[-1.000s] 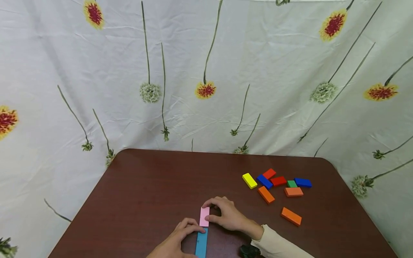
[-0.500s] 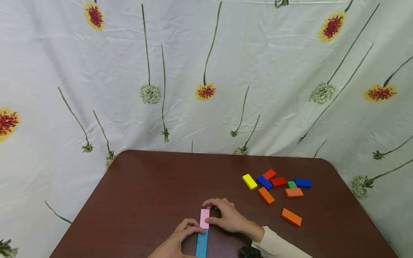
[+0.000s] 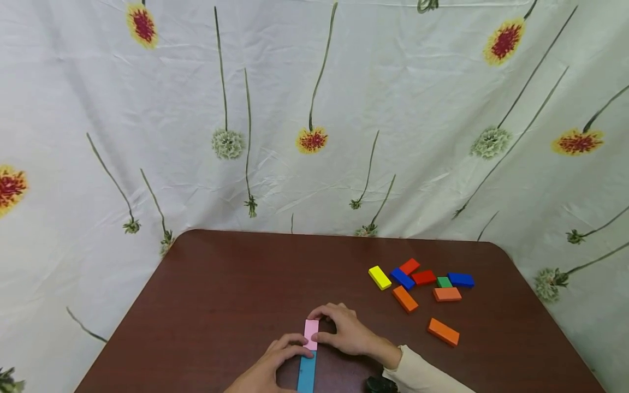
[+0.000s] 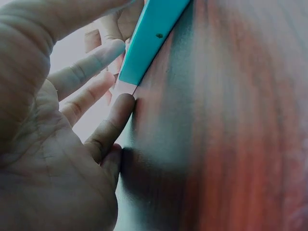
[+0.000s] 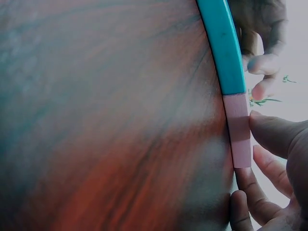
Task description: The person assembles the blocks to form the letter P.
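Note:
A pink block (image 3: 311, 331) lies end to end with a long blue strip (image 3: 307, 374) on the dark table. My right hand (image 3: 350, 331) pinches the pink block, index finger at its far end and thumb on its right side. My left hand (image 3: 270, 363) lies left of the strip with its fingers extended. One fingertip touches the blue strip's far end, and another touches the pink block's left edge beside the joint. In the right wrist view, the pink block (image 5: 237, 130) meets the blue strip (image 5: 225, 53) squarely. The strip's near end is out of frame.
To the right on the brown table (image 3: 221, 295) lie a yellow block (image 3: 380, 278), a green block (image 3: 444, 282), and several red, blue and orange ones. The closest of these is an orange block (image 3: 444, 332). A black object (image 3: 381, 384) sits below my right wrist.
The thin gap between the pink block and the blue strip has closed. A left fingertip now touches the pink block's side. Both hands have otherwise hardly moved.

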The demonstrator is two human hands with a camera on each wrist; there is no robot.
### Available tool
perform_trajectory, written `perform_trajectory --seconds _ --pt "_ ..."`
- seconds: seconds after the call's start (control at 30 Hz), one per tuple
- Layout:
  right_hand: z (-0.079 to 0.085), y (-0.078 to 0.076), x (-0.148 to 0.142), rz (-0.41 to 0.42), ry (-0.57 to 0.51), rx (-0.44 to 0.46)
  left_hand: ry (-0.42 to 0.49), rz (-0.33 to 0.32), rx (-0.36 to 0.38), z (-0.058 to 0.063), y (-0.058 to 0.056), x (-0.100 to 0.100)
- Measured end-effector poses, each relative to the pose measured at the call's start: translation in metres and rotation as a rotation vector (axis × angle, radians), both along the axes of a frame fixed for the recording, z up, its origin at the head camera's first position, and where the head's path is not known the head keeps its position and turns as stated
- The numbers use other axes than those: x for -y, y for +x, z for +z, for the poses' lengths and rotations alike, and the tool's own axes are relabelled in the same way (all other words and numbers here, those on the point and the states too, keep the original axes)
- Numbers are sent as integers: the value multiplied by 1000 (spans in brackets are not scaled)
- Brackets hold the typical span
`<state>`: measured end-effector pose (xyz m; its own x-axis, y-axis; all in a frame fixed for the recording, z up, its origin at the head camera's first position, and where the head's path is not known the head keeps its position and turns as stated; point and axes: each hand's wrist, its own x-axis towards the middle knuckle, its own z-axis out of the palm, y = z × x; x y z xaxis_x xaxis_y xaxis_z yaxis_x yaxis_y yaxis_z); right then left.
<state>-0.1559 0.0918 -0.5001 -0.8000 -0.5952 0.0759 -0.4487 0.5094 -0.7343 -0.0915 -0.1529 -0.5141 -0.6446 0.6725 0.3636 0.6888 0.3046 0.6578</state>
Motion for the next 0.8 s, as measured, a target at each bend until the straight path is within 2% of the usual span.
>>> perform_trajectory --seconds 0.2,0.3,0.47,0.6,0.8 --pt "2 0 0 9 -10 3 -51 58 71 9 -2 -4" --pt "2 -1 0 14 -11 1 -59 56 109 13 -3 -4" --pt "2 -2 -1 16 -2 11 -69 50 157 12 -7 -4" --pt "2 -3 -2 26 -3 23 -81 54 167 9 -9 -5" --pt "1 -8 -10 48 -46 41 -80 41 209 8 -9 -4"
